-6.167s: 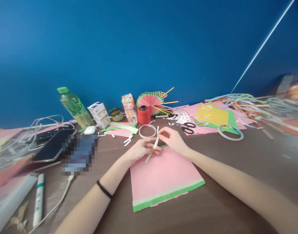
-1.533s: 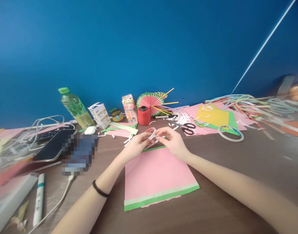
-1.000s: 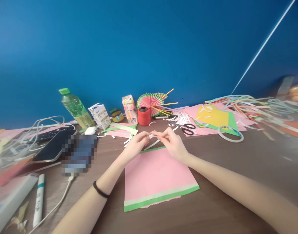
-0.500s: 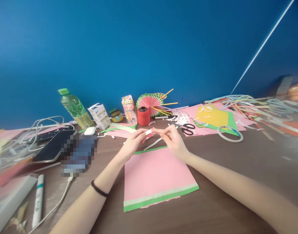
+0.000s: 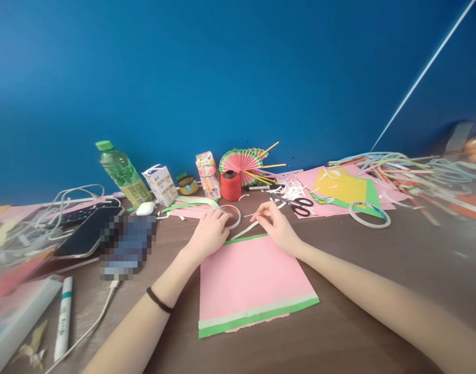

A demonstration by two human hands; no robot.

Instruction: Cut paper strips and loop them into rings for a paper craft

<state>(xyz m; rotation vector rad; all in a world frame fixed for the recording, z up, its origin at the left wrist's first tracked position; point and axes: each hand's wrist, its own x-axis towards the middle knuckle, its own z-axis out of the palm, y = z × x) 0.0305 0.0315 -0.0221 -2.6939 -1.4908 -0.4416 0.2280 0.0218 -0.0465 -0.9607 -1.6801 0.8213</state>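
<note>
My left hand (image 5: pixel 210 231) is lowered at the far left corner of a pink paper sheet (image 5: pixel 255 275) with green and pale edge bands. Its bent fingers lie over the near left side of a white roll of double-sided tape (image 5: pixel 238 222), partly hiding it. Over the sheet's far right corner, my right hand (image 5: pixel 275 224) has thumb and fingers drawn together in a pinch. Whatever is between those fingertips is too small to make out. A narrow white strip (image 5: pixel 241 232) runs between the hands along the sheet's far edge.
Behind the hands stand a red thread spool (image 5: pixel 230 187), a pleated paper fan (image 5: pixel 241 161) and black-handled scissors (image 5: pixel 302 206). Another tape roll (image 5: pixel 368 221) lies right, near coloured papers (image 5: pixel 341 187). Left are a bottle (image 5: pixel 123 171), a carton (image 5: pixel 160 184), phones and a marker (image 5: pixel 64 317).
The hands have parted from where they met above the sheet. My left hand went down and left with the tape roll, which now shows as a ring; my right hand stayed nearly in place.
</note>
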